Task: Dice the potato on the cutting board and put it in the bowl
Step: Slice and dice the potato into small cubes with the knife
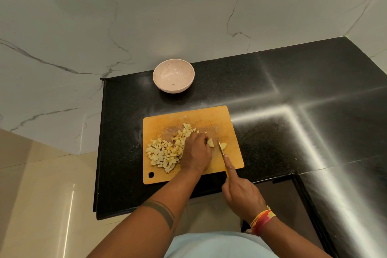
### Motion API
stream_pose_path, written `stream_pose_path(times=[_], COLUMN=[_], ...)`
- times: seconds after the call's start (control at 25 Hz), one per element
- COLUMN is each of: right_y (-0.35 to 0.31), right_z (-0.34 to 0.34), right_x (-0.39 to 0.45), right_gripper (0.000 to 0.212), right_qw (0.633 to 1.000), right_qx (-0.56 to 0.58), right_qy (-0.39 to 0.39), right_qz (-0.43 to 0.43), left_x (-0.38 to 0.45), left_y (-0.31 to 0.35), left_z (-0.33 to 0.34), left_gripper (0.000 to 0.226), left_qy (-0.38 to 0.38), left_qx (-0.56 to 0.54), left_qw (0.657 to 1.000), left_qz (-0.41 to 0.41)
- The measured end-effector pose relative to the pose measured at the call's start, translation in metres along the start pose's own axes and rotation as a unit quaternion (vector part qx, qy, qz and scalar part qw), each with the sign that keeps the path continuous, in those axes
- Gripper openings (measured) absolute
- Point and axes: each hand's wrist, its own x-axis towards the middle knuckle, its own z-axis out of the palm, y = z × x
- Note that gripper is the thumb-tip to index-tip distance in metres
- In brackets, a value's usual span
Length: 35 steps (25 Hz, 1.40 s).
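Left hand (pixel 195 150) pins my last potato piece (pixel 210 142) steady while right hand (pixel 240 192) grips the knife (pixel 221 148) at its three o'clock; bowl (pixel 173 75) waits at twelve.

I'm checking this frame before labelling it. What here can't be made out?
All in the head view:
- Left hand fingertips and what they hold down: hidden by the hand's back.
- Knife handle: mostly covered by the right hand.
- Speck in the bowl: too small to identify.
- Potato dice beneath the left hand: hidden.
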Motion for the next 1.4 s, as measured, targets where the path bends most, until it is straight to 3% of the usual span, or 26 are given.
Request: stream_pose_path(times=[0.16, 0.44, 0.72, 1.4], right_y=[-0.002, -0.013, -0.019, -0.024], right_z=[-0.011, -0.005, 0.007, 0.007], right_x=[0.011, 0.018, 0.017, 0.008], right_gripper=[0.079, 0.082, 0.084, 0.085], right_qw=[0.999, 1.000, 1.000, 0.996], right_qx=[0.013, 0.019, 0.022, -0.061], right_qy=[0.024, -0.003, -0.022, -0.063], right_qz=[0.020, 0.016, 0.002, -0.013], left_x=[0.001, 0.005, 0.001, 0.005], left_y=[0.008, -0.005, -0.014, -0.013], left_z=[0.002, -0.010, -0.010, -0.014], left_gripper=[0.037, 0.027, 0.029, 0.019], left_qy=[0.000, -0.044, -0.030, -0.018], left_qx=[0.044, 0.059, 0.040, 0.041], left_qw=[0.999, 0.992, 0.998, 0.999], left_qz=[0.000, 0.098, 0.042, 0.011])
